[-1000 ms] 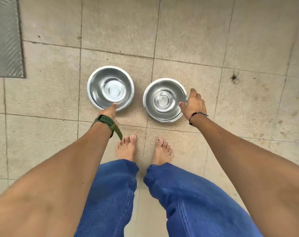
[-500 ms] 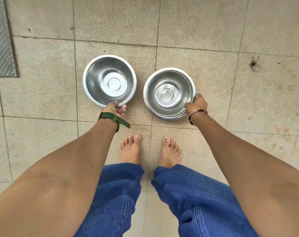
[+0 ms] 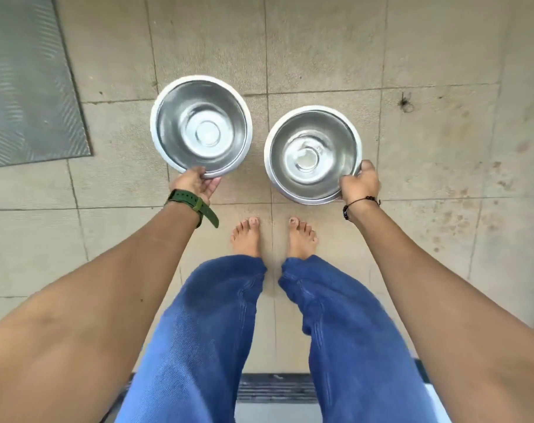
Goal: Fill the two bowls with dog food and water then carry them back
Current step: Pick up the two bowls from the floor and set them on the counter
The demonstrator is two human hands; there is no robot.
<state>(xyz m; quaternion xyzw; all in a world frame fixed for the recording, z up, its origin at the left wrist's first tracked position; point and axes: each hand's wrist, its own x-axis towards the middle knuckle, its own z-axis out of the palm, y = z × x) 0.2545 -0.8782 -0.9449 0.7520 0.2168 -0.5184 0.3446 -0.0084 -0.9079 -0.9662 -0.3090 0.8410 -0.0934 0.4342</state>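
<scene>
- Your left hand (image 3: 195,184) pinches the near rim of the left bowl (image 3: 201,126), thumb on top, fingers curled beneath; the bowl looks held above the tiled floor (image 3: 320,50)
- Your right hand (image 3: 359,182) grips the right bowl (image 3: 313,155) at its near right rim, fingers curled round the edge
- Both bowls look empty, well short of filled
- Held by one edge, either bowl could tip or slip, more so once water adds weight
- The grey mat (image 3: 27,87) beside your bare feet (image 3: 275,239) could trip you
- No brand or writing is readable anywhere
</scene>
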